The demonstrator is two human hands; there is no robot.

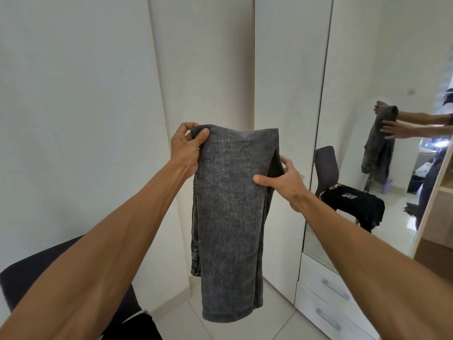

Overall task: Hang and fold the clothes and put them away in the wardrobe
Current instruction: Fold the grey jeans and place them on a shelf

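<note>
While the grey jeans (pixel 228 217) hang doubled in the air before the wardrobe (pixel 277 69), we pinch their top fold corner in the left grip (pixel 186 148) and clasp the right edge, thumb in front, in the right grip (pixel 282 180). We judge the denim soft yet weighty, not slippery; hold is best taken along the fold and seams, where layers bunch thickest.

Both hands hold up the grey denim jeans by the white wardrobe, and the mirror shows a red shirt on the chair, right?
Not red: the head view shows the shirt on the grey chair in the mirror is black. The left hand and right hand do hold the grey denim jeans by the white wardrobe.
</note>
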